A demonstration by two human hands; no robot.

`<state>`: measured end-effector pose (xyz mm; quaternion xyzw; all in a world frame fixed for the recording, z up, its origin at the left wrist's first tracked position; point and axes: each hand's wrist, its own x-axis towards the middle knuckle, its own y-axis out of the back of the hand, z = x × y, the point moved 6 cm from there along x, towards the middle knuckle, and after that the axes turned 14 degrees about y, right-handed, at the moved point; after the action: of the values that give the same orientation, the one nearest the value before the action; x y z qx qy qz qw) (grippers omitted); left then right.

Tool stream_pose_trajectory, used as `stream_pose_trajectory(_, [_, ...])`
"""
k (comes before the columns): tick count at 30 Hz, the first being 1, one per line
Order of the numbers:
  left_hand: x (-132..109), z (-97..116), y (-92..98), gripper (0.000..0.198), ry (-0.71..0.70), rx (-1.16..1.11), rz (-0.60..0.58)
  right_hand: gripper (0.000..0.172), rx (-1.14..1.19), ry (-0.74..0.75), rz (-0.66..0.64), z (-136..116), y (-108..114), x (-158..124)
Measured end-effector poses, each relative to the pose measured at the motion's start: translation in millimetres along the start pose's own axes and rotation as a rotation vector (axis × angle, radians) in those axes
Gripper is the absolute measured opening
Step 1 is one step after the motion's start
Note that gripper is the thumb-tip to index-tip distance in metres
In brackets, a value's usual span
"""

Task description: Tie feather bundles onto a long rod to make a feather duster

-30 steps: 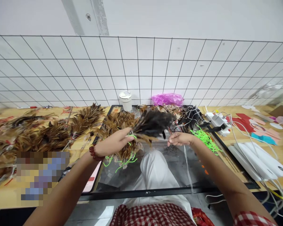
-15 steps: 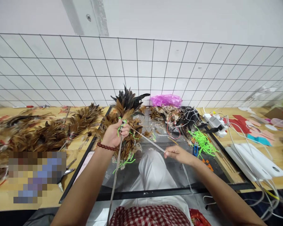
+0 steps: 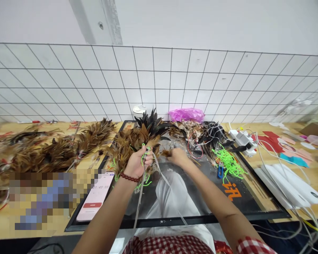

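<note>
Closed around the green-tied stems (image 3: 146, 149), the left hand (image 3: 137, 164) holds the dark feather bunch (image 3: 151, 124) beside brown feathers (image 3: 125, 139) on the framed board (image 3: 129, 224), likely light, soft and easily bent, best held at that binding, while what the right hand (image 3: 178, 157) grips cannot be told.

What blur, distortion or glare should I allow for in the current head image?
Head view: the right hand looks slightly soft; the wall grid slants outward toward the sides; a pixelated block hides lower-left detail; a bright patch shows on the floor.
</note>
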<state>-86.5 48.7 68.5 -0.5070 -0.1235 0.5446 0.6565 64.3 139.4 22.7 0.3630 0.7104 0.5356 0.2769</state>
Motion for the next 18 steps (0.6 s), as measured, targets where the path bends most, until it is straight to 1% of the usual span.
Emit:
stream_pose_trajectory(2, [2.2,-1.9,0.6,0.021,0.013,-0.028,-0.013,0.024,0.022,0.005,-0.032,1.8,-3.1,3.1])
stream_pose_trajectory(4, [4.2,-1.8,1.8,0.02,0.024,-0.054,-0.03,0.015,0.072,0.032,-0.037,10.0,3.6,1.3])
stream_pose_trajectory(5, [5.5,-1.2,2.7,0.02,0.029,-0.068,-0.036,0.013,0.139,0.042,-0.023,14.5,10.0,-1.2])
stream_pose_trajectory(6, [7.2,-0.4,3.7,0.02,0.03,-0.082,-0.04,0.013,0.254,0.039,-0.002,18.1,17.1,-4.5])
stream_pose_trajectory(8, [12.0,0.7,5.0,0.021,0.029,-0.103,-0.045,0.015,0.623,0.03,0.063,17.1,31.1,-12.3])
stream_pose_trajectory(10, [18.1,-0.1,5.5,0.024,0.034,-0.097,-0.035,0.022,1.069,0.051,0.138,1.8,41.8,-18.5])
stream_pose_trajectory(12, [24.1,-1.3,5.9,0.026,0.016,-0.067,0.003,0.027,1.375,0.111,0.211,-21.7,48.3,-20.1])
stream_pose_trajectory(14, [28.3,-2.8,6.1,0.028,-0.013,-0.038,0.051,0.026,1.536,0.174,0.286,-44.0,48.9,-16.6])
stream_pose_trajectory(16, [30.3,-5.2,5.6,0.029,-0.027,-0.021,0.084,0.023,1.588,0.22,0.352,-59.4,44.7,-9.5])
stream_pose_trajectory(18, [30.2,-7.8,4.7,0.029,-0.029,-0.005,0.1,0.021,1.592,0.232,0.399,-66.2,38.1,-2.0])
